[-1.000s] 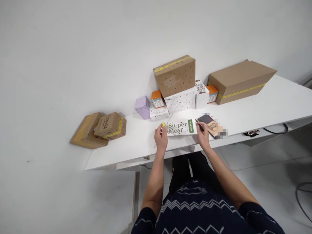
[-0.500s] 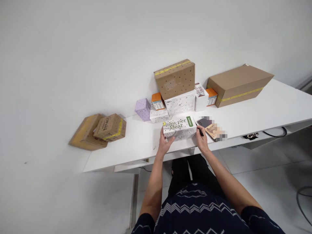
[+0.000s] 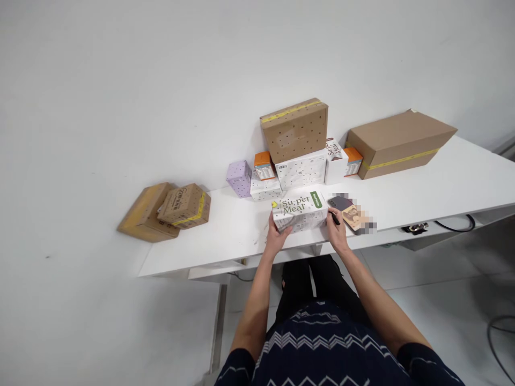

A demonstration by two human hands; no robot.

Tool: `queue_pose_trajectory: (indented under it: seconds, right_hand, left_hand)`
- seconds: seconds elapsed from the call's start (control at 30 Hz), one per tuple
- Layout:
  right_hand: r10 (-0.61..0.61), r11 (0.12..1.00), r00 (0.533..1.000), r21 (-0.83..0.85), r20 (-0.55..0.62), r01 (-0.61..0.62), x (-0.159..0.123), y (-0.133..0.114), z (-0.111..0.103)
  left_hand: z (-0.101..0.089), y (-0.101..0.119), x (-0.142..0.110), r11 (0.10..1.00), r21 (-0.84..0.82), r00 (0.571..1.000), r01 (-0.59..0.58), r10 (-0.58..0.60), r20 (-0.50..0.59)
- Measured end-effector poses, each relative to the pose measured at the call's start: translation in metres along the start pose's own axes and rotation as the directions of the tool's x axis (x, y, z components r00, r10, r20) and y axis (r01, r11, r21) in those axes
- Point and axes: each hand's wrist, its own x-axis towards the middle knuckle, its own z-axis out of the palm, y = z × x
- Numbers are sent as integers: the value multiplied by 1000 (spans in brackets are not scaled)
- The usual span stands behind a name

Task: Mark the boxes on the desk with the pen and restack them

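Grips oblong white green-lettered cardboard box (image 3: 300, 214) in left hand (image 3: 277, 236) and slim black tool (image 3: 335, 219) in right hand (image 3: 337, 231) at box's right end, with long axis along front edge of white surface (image 3: 225, 228), equally near to both.

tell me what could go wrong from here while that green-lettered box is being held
The right hand grips a black tool close to the green-lettered box, so it might mark or scratch the carton.

The dark phone-like item lies just beside that hand, near the front edge of the table; a sideways bump could nudge it off.

The brown spotted box stands atop a white one and might topple if knocked.
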Motion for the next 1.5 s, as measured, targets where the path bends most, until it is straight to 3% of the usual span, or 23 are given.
queue_pose_trajectory:
  seconds: [0.1, 0.17, 0.2, 0.27, 0.33, 0.37, 0.4, 0.47, 0.53, 0.63, 0.83, 0.97, 1.13, 1.33, 1.5]
  right_hand:
    - [-35, 987, 992, 152, -124, 54, 9, -16, -7]
    - [-27, 971, 976, 227, -216, 77, 17, -35, -16]
    - [-25, 966, 967, 242, -253, 88, 20, -46, -21]
    - [-52, 960, 950, 247, -308, 132, 24, -69, -29]
    - [-82, 945, 947, 278, -311, 173, 25, -89, -33]
    - [-92, 935, 958, 306, -273, 177, 25, -98, -32]
    - [-100, 927, 973, 336, -209, 168, 24, -106, -30]
    - [-110, 916, 993, 383, -43, 118, 23, -117, -21]
    - [-106, 918, 988, 393, 113, 54, 25, -125, -10]
    - [-103, 951, 965, 307, 242, 24, 33, -132, 6]
    - [-126, 982, 942, 176, 310, 74, 54, -125, 30]
    - [-86, 996, 918, 40, 386, 76, 55, -116, 35]
    - [-169, 975, 901, -69, 399, 213, 51, -114, 29]
    - [-229, 933, 860, -150, 455, 328, 48, -119, 27]
    - [-230, 920, 854, -183, 467, 348, 47, -120, 27]
  left_hand:
    - [0, 10, -6, 994, 101, 998, -51, 54, -26]
    - [0, 21, -11, 962, 240, 974, -132, 171, -149]
    - [1, 28, -13, 929, 320, 937, -187, 267, -225]
    - [5, 42, -15, 827, 471, 819, -308, 482, -311]
    - [10, 54, -16, 705, 585, 713, -402, 642, -283]
    - [14, 58, -16, 654, 624, 688, -429, 683, -243]
    - [18, 61, -15, 615, 652, 684, -445, 702, -196]
    - [26, 63, -13, 577, 675, 720, -460, 688, -97]
    - [33, 61, -10, 579, 669, 769, -467, 639, -16]
    - [40, 55, -7, 584, 675, 809, -451, 587, 33]
    - [43, 48, -2, 485, 764, 765, -426, 643, 19]
    - [43, 47, -1, 535, 749, 806, -391, 592, -2]
    - [45, 45, -1, 521, 753, 773, -402, 633, -25]
    - [45, 40, 0, 604, 704, 824, -375, 564, -45]
    - [46, 39, 0, 565, 730, 804, -385, 593, -35]
